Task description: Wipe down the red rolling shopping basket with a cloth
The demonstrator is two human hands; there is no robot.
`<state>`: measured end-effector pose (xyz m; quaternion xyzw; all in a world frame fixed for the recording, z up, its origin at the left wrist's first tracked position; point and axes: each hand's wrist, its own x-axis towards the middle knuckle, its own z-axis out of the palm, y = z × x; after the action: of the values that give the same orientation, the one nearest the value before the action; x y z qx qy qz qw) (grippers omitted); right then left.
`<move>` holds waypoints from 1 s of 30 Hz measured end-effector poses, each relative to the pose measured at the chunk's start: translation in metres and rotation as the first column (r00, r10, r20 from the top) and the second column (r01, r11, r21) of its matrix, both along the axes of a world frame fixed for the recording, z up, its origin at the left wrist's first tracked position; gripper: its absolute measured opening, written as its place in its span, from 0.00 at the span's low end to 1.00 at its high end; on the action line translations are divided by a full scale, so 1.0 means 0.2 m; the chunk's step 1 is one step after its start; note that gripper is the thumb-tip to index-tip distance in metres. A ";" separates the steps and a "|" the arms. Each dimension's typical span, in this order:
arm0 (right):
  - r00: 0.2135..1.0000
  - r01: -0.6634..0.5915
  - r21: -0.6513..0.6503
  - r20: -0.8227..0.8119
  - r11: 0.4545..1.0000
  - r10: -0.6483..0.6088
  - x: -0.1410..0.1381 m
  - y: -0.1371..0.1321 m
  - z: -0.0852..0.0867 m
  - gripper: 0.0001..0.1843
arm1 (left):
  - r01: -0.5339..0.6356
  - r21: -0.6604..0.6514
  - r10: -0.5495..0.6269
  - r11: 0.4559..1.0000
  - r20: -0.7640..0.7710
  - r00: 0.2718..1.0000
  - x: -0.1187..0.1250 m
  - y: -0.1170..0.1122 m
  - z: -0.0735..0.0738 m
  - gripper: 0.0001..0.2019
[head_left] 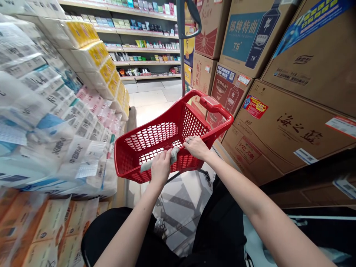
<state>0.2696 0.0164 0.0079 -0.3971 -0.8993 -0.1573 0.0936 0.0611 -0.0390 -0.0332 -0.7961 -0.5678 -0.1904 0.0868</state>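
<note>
A red plastic shopping basket (155,139) is tipped on its side in front of me, its open top facing left and its handle (215,105) at the upper right. My left hand (160,167) is closed on a grey-white cloth (174,155) pressed against the basket's near rim. My right hand (197,147) grips the same rim just to the right, fingers curled over the edge, with a ring on one finger. The basket looks empty inside.
Stacked packs of tissue paper (50,111) fill the left side. Large brown cardboard cartons (286,122) are piled on the right. A tiled aisle (151,102) leads to shelves of small goods (144,40) at the back. A grey pole (180,44) stands behind the basket.
</note>
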 end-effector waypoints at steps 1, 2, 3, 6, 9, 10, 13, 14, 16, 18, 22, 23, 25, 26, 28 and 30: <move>1.000 0.002 0.002 -0.004 1.000 -0.002 0.00 0.00 0.00 0.12 | 0.015 -0.014 -0.015 1.000 -0.005 1.000 0.04 0.02 0.02 0.22; 1.000 0.003 0.003 -0.008 1.000 -0.003 0.00 0.01 0.00 0.12 | 0.024 -0.030 -0.024 0.999 -0.006 1.000 0.07 0.04 0.03 0.21; 1.000 0.005 0.004 -0.012 1.000 -0.005 0.00 0.01 0.00 0.12 | 0.030 -0.049 -0.030 0.998 -0.002 1.000 0.08 0.06 0.04 0.21; 1.000 0.010 -0.001 -0.024 1.000 -0.010 0.01 0.01 0.00 0.13 | 0.062 -0.122 -0.056 0.991 0.049 0.997 0.08 0.09 0.08 0.19; 0.999 0.005 -0.021 -0.040 1.000 -0.006 0.00 0.00 0.00 0.13 | 0.078 -0.227 -0.039 0.971 0.173 0.984 0.02 0.10 0.11 0.17; 0.999 0.005 -0.030 -0.050 1.000 -0.006 0.00 0.00 0.01 0.13 | 0.079 -0.263 -0.016 0.962 0.232 0.972 0.01 0.11 0.11 0.16; 0.996 0.005 -0.060 -0.093 0.998 -0.011 -0.01 -0.02 0.01 0.14 | 0.101 -0.326 0.053 0.940 0.431 0.901 -0.03 0.11 0.13 0.14; 0.994 0.003 -0.071 -0.110 0.997 -0.011 -0.01 -0.03 0.01 0.14 | 0.101 -0.329 0.077 0.939 0.488 0.870 -0.03 0.12 0.13 0.15; 0.990 -0.007 -0.100 -0.143 0.995 -0.007 -0.02 -0.04 0.02 0.14 | 0.085 -0.322 0.125 0.943 0.578 0.806 -0.02 0.13 0.13 0.16; 0.982 -0.021 -0.140 -0.190 0.990 -0.006 -0.03 -0.05 0.03 0.15 | 0.087 -0.306 0.149 0.948 0.670 0.727 0.00 0.14 0.13 0.18; 0.929 -0.052 -0.202 -0.369 0.978 -0.027 -0.07 -0.12 0.04 0.19 | 0.187 -0.224 0.107 0.956 0.866 0.489 0.08 0.14 0.13 0.21; 0.909 -0.058 -0.205 -0.416 0.977 -0.033 -0.09 -0.14 0.04 0.22 | 0.205 -0.206 0.099 0.957 0.894 0.437 0.10 0.14 0.13 0.22; 0.870 -0.053 -0.200 -0.490 0.978 -0.053 -0.13 -0.18 0.03 0.28 | 0.232 -0.191 0.095 0.954 0.923 0.372 0.14 0.12 0.14 0.23; 0.854 -0.039 -0.192 -0.516 0.981 -0.067 -0.15 -0.19 0.02 0.30 | 0.250 -0.193 0.095 0.949 0.929 0.357 0.16 0.12 0.15 0.23; 0.828 0.002 -0.176 -0.551 0.984 -0.100 -0.19 -0.21 -0.01 0.28 | 0.293 -0.204 0.095 0.934 0.932 0.349 0.18 0.10 0.17 0.24; 0.804 0.033 -0.176 -0.580 0.984 -0.130 -0.21 -0.22 -0.04 0.22 | 0.336 -0.212 0.082 0.918 0.929 0.362 0.17 0.09 0.19 0.25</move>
<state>0.2269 -0.0268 -0.0004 -0.4708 -0.8174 0.0409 0.3294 0.0948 -0.0218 0.0050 -0.5944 -0.4776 -0.4992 -0.4115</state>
